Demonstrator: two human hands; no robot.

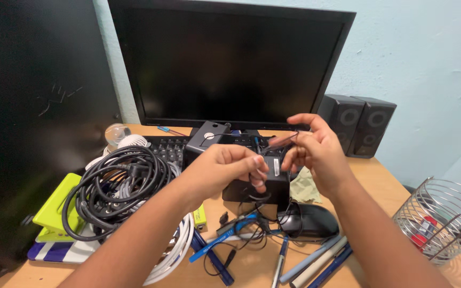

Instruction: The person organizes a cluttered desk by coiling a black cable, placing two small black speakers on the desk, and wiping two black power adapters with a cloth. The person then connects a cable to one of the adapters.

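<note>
— Where's the thin black cable (pixel 273 143)?
— Pinched in both: left hand (pixel 229 166) at eight o'clock, right hand (pixel 316 150) at two, stretched between them above the black box (pixel 273 186) on the desk (pixel 380 184).

Both forearms come up from the bottom edge of the view, and both are bare: no sleeve, cuff or fabric shows anywhere along them, right down to where they leave the picture. The left hand (pixel 225 169) wears nothing, no glove, no ring, no band on the wrist. The right hand (pixel 316 152) is just as plain, with no watch, bracelet or strap at the wrist and nothing on the fingers. The fingernails that show on the left hand are short and unpainted. No marks, plasters or tape can be seen on either arm. The upper arms and shoulders are out of view.
</note>
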